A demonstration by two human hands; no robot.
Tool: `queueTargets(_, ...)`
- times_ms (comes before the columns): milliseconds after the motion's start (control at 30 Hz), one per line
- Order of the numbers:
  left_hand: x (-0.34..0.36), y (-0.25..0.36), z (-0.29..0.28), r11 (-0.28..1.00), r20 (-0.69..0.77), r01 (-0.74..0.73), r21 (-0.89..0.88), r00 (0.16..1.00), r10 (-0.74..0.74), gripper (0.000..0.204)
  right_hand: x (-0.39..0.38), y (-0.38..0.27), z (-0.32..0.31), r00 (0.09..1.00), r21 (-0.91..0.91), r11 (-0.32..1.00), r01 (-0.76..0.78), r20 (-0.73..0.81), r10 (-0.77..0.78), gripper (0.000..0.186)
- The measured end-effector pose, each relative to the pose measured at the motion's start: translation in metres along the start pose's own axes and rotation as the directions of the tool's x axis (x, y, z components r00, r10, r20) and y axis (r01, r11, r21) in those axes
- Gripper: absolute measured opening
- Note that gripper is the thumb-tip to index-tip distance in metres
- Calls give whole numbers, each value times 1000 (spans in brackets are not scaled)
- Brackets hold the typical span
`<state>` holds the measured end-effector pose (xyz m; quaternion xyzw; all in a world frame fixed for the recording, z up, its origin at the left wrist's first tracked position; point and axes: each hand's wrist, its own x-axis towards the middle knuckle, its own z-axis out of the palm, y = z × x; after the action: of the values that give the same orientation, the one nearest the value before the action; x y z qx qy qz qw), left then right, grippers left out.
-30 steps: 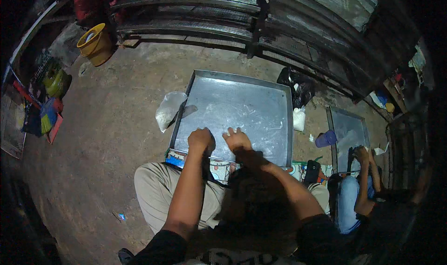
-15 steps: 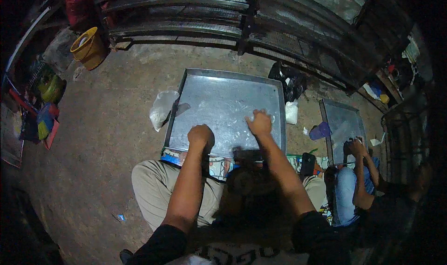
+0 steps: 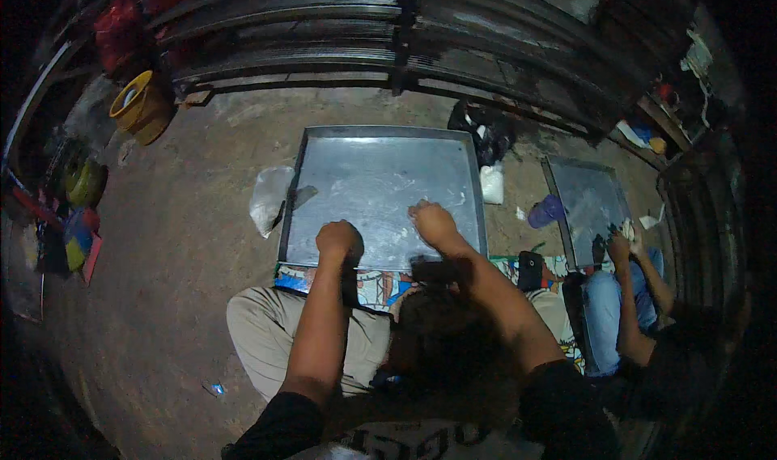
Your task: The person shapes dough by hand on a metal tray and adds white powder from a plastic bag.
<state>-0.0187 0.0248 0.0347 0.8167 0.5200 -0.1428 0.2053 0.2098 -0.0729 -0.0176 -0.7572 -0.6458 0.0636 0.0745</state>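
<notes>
A large metal tray [image 3: 380, 165] with a raised rim lies before me, its bottom smeared with white powder. My left hand [image 3: 338, 241] is closed in a fist over the tray's near left part; whatever it may hold is hidden. Over the powdery middle right of the tray, my right hand [image 3: 435, 224] has its fingers curled in, and I cannot make out anything within them. A flat grey piece [image 3: 306, 195] rests inside the tray's left rim. Just outside that rim sits a clear plastic bag of white stuff [image 3: 269, 201].
To the right, another person's hands [image 3: 625, 241] work over a second tray [image 3: 587, 189]. Between the trays are a purple cup [image 3: 546, 211], a white packet [image 3: 491, 185] and a black phone [image 3: 530, 271]. Behind stand a black bag [image 3: 490, 140] and dark racks [image 3: 291, 35]; a yellow bucket [image 3: 144, 110] is far left.
My right hand has gone from spread fingers to curled ones and shifted slightly nearer my left. My left hand stays closed. The whole view has shifted a little.
</notes>
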Motion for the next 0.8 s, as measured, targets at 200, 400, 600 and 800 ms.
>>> queueTargets(200, 5, 22, 4, 1000, -64, -22, -20, 998, 21, 29, -12, 61, 18, 921, -58, 952, -300, -277, 273, 36)
queueTargets(400, -21, 9, -11, 1000, -37, -8, 12, 999, 8, 30, -24, -73, 16, 989, 3, 999, 46, 137, -46, 25)
queueTargets(600, -3, -15, 20, 1000, -48, -8, 4, 999, 9, 37, -14, -30, 49, 991, -57, 998, 41, -123, -48, 21)
queueTargets(800, 3, -32, 45, 991, -101, -131, -19, 987, 128, 38, -24, 43, 7, 874, 425, 875, -231, -304, 378, 16)
